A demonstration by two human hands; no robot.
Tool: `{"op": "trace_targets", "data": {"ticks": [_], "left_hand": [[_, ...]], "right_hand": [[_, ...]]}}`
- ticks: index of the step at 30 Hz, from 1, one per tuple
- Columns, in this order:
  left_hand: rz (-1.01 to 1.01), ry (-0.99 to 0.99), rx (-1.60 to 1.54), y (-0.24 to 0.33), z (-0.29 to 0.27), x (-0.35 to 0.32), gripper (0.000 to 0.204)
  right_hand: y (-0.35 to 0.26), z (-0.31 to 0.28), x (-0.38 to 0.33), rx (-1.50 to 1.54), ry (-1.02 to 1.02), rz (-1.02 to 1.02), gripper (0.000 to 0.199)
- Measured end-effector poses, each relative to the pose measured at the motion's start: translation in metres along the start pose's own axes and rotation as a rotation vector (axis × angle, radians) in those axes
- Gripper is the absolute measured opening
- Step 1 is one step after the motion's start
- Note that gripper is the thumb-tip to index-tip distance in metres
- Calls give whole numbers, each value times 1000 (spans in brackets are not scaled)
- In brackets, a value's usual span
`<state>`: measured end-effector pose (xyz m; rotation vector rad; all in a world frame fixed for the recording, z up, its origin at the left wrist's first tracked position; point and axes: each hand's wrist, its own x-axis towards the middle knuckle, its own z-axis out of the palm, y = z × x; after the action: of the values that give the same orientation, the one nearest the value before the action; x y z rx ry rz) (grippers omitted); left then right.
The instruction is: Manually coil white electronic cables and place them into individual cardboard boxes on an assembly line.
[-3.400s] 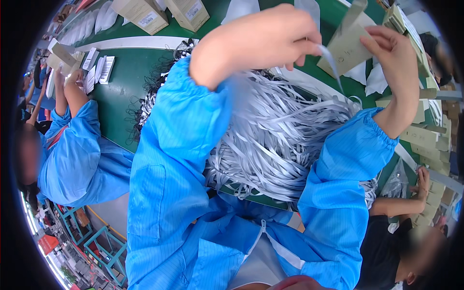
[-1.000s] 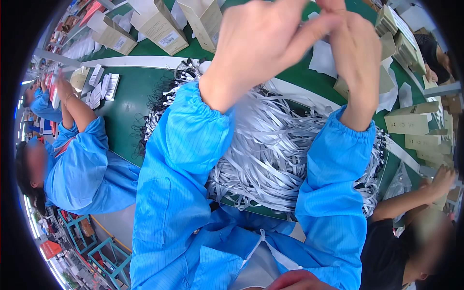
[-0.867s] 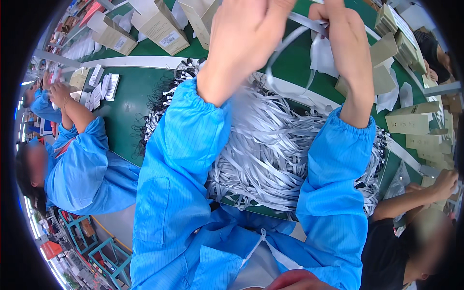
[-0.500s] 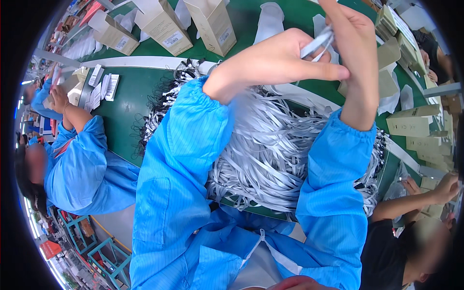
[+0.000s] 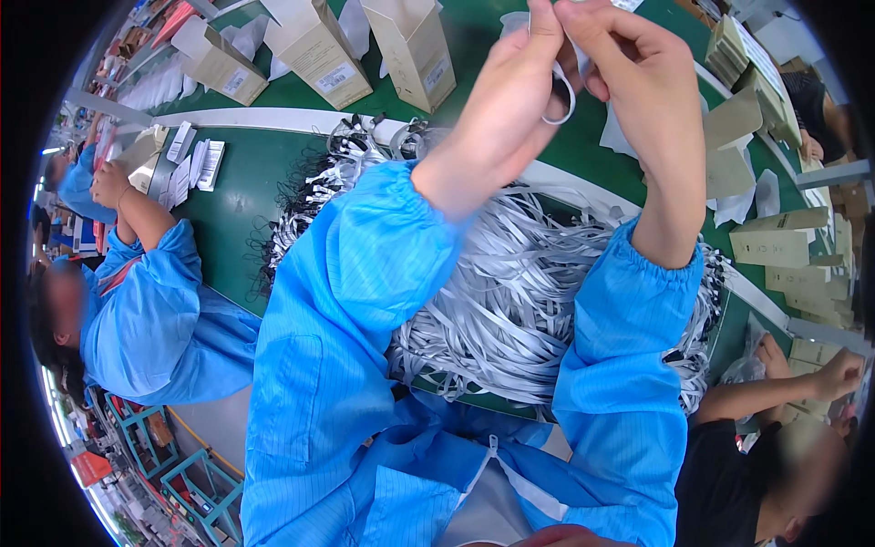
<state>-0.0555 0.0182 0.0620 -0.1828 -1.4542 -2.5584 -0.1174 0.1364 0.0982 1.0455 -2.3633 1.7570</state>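
Left hand [image 5: 510, 105]: thumb tip at the upper edge, fingers largely hidden.
Right hand [image 5: 643, 82]: uppermost fingers cut off by that edge.
Grey strap [image 5: 569, 108]: one loop shows, the rest hidden by the hands.
Strap pile [image 5: 501, 310]: partly covered by the blue sleeves [image 5: 319, 301].
Two co-workers [image 5: 155, 337]: faces blurred.
Floor clutter at lower left: too small to tell.

The person wears a bright blue, finely striped work smock [image 5: 410, 506].
Its loose sleeves [image 5: 629, 324] gather into ruffled, elasticated cuffs [image 5: 654, 259]; a stitched rectangular patch [image 5: 290, 401] shows on the left upper sleeve, and a white-taped front zip [image 5: 538, 492] parts over a pale top [image 5: 483, 515].
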Motion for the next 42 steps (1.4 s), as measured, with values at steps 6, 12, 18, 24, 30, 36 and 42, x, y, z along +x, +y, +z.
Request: {"op": "trace_targets", "data": {"ticks": [6, 12, 18, 24, 30, 36, 42], "left_hand": [[-131, 133, -567, 0, 6, 7, 42], [-279, 134, -628, 2, 18, 0, 39], [-180, 32, -573, 6, -9, -1, 41], [-372, -8, -417, 9, -2, -2, 48], [-454, -124, -398, 15, 7, -9, 55], [-455, -200, -300, 7, 3, -14, 55], [-504, -107, -51, 18, 25, -18, 75]], "right_hand": [[15, -12, -2, 85, -194, 62, 25], [-33, -57, -33, -99, 293, -45, 31], [25, -181, -47, -643, 655, -130, 47], [89, -214, -44, -558, 588, 232, 43], [42, -190, -76, -238, -106, 420, 27], [5, -160, -86, -297, -174, 433, 23], [68, -215, -79, -284, 113, 262, 26]]}}
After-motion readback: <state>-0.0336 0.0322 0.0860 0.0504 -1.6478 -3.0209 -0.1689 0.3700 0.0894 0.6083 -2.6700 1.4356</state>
